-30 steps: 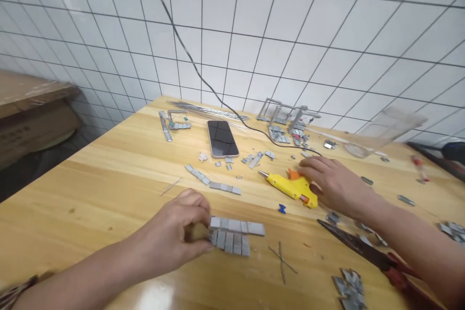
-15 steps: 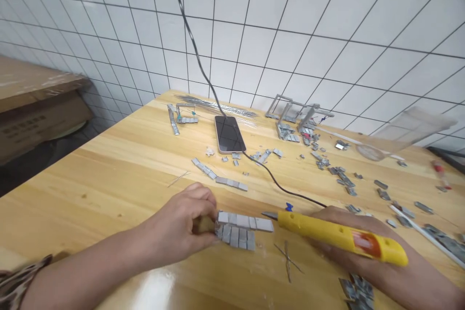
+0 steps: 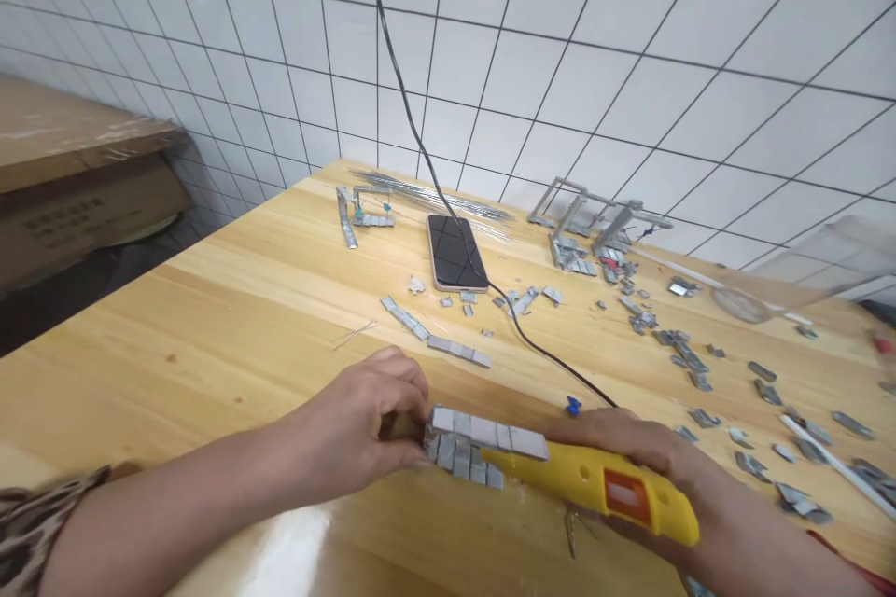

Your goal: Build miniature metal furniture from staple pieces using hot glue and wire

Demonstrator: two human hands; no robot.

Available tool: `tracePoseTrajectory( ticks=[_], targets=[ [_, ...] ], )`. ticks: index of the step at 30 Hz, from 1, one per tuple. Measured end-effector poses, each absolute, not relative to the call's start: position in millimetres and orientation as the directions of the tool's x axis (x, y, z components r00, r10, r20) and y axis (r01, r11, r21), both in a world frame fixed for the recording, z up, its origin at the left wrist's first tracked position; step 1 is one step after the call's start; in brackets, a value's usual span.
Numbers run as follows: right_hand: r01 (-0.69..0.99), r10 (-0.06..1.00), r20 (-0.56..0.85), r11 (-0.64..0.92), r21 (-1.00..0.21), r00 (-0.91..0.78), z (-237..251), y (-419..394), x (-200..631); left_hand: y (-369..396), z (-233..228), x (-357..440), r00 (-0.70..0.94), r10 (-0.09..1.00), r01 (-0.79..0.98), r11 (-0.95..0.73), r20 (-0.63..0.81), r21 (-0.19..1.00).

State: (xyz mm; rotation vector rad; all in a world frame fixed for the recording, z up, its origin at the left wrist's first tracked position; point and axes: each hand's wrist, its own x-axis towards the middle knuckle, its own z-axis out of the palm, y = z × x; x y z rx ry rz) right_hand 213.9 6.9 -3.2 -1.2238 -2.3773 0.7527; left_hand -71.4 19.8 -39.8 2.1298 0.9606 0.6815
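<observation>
On the tabletop (image 3: 210, 317), a pale wooden slab set against a tiled wall (image 3: 630, 47), the step in hand looks like gluing. Largest of the loose things is a phone (image 3: 456, 252) lying flat toward the far edge, with a black cord (image 3: 420, 145) crossing it and running down toward the near side. To its right stand grey frames (image 3: 595, 215), and small grey scraps (image 3: 686, 359) lie scattered well apart across the right half.

Near the front edge, the left hand (image 3: 357, 434) pinches the left end of the tile block (image 3: 476, 448), 2 rows of small grey squares, holding it to the wood with thumb and fingertips pressed together on it. The right hand (image 3: 658, 476) is wrapped around the yellow glue gun (image 3: 595, 483), its grip closed on the body; the nozzle lies at the block's right end, touching or just short of it, I cannot tell which.

By my reading, the next move calls for a steady block and a light squeeze along the seam between rows.
</observation>
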Motion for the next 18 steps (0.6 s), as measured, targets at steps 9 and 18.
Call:
tracePoseTrajectory(
  ticks=[9, 18],
  targets=[
    [0.624, 0.835, 0.095, 0.476, -0.62, -0.542, -8.0, 7.7, 204.8, 19.8, -43.1, -72.6, 0.577, 0.796, 0.399, -0.472, 0.184, 0.786],
    [0.669, 0.823, 0.008, 0.468, -0.577, -0.569, -8.8, 6.6, 206.0, 20.2, -41.6, -71.9, 0.584, 0.794, 0.419, -0.472, 0.167, 0.776]
  ],
)
